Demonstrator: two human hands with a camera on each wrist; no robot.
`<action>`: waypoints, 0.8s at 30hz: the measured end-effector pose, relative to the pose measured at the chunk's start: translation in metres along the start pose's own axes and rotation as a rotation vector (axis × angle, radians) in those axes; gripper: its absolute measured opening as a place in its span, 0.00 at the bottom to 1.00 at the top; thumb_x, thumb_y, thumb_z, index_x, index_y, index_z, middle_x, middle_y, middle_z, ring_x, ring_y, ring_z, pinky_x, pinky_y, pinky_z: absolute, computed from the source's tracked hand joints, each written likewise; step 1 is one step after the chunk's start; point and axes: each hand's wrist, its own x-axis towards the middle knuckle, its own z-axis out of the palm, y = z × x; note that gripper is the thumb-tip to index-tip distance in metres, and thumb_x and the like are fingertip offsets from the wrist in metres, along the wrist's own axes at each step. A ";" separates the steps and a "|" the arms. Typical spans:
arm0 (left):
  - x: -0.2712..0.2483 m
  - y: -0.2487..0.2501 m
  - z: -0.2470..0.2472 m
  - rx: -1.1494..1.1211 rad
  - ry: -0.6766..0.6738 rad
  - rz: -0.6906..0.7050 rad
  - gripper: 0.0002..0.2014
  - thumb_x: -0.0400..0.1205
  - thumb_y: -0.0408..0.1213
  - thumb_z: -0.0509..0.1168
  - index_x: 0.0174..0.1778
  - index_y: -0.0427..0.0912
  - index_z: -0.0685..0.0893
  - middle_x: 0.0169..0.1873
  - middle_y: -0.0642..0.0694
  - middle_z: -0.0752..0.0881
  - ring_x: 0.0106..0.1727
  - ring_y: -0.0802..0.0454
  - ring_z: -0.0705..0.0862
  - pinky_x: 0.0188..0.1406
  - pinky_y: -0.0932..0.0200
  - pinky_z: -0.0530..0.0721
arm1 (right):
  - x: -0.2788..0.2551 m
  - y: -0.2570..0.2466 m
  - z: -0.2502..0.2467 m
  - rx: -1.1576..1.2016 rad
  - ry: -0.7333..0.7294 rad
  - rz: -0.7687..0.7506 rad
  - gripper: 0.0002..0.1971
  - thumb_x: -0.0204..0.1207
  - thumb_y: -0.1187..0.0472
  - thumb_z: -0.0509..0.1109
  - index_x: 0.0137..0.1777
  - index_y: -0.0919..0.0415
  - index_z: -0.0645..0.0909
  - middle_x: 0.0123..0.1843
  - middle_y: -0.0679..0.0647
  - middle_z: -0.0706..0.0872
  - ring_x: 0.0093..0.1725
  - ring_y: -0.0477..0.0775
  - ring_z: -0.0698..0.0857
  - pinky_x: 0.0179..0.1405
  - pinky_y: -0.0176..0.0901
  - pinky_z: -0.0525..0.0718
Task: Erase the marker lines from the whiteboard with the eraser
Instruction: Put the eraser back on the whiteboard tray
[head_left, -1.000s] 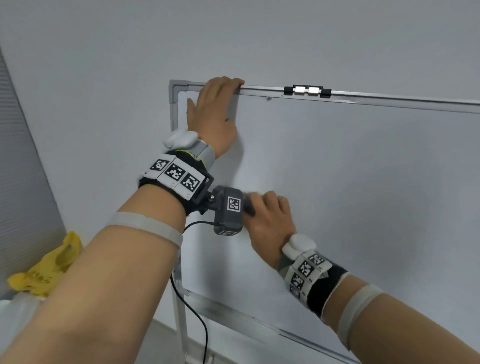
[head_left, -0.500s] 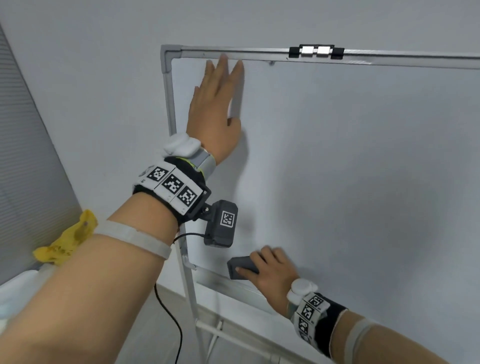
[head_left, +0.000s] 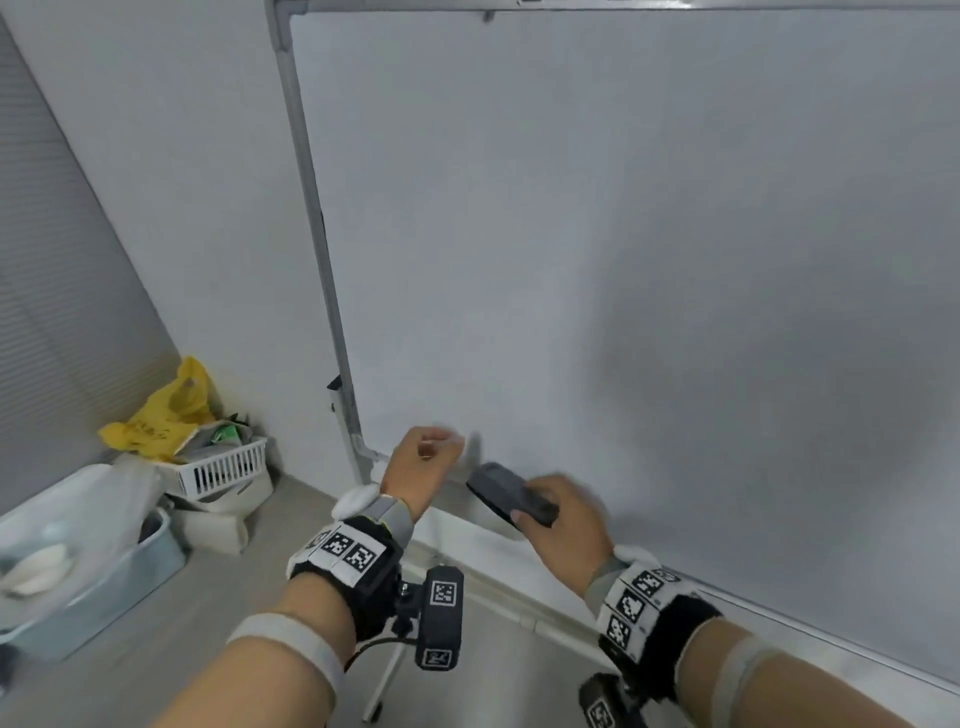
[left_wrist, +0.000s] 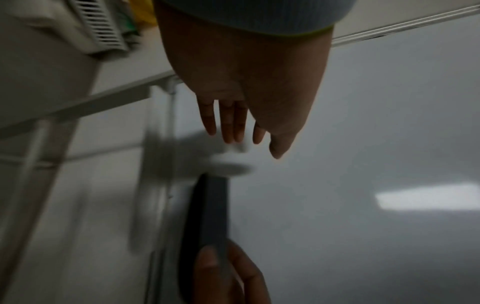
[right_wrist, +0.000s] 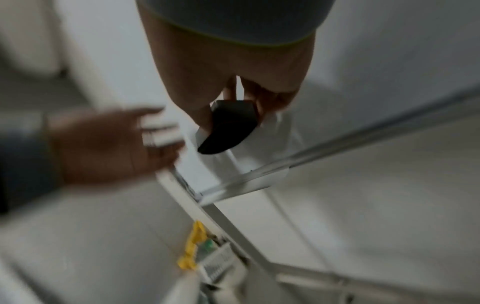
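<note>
The whiteboard (head_left: 623, 234) fills most of the head view, and I see no marker lines on its surface. My right hand (head_left: 530, 512) grips a dark grey eraser (head_left: 506, 492) near the board's lower left part, just above the bottom rail. The right wrist view shows the eraser (right_wrist: 230, 127) pinched between thumb and fingers. My left hand (head_left: 441, 447) hovers by the board's lower left corner, blurred, with nothing in it. In the left wrist view its fingers (left_wrist: 233, 123) hang nearly straight above the eraser (left_wrist: 207, 216).
The board's metal frame (head_left: 311, 208) runs up the left side, and a stand leg (head_left: 387, 675) reaches the floor. On the floor at left stand a white basket (head_left: 223, 467) with a yellow bag (head_left: 166, 415) and a pale blue bin (head_left: 93, 561).
My left hand dropped from the board's top edge to its lower left corner. The right hand with the eraser stayed low near the bottom rail. The view tilted down.
</note>
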 end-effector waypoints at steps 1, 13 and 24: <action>-0.005 -0.011 0.006 -0.014 -0.016 -0.089 0.16 0.78 0.54 0.73 0.55 0.50 0.84 0.56 0.46 0.87 0.56 0.50 0.86 0.61 0.49 0.85 | 0.001 -0.001 0.000 0.133 -0.049 0.120 0.11 0.76 0.55 0.79 0.55 0.47 0.82 0.54 0.46 0.89 0.54 0.47 0.87 0.53 0.35 0.81; -0.008 -0.037 0.024 -0.287 -0.176 -0.697 0.18 0.74 0.44 0.75 0.51 0.35 0.81 0.35 0.35 0.86 0.34 0.40 0.89 0.43 0.47 0.90 | -0.007 0.014 0.020 0.717 -0.101 0.392 0.18 0.79 0.55 0.77 0.66 0.56 0.80 0.63 0.55 0.85 0.59 0.56 0.89 0.54 0.47 0.91; 0.035 -0.042 0.010 -0.357 -0.272 -0.880 0.27 0.75 0.54 0.75 0.49 0.32 0.76 0.38 0.34 0.87 0.38 0.39 0.87 0.43 0.47 0.90 | 0.016 0.036 0.048 -0.013 0.114 -0.114 0.22 0.69 0.66 0.82 0.61 0.49 0.85 0.43 0.35 0.80 0.39 0.35 0.82 0.42 0.24 0.78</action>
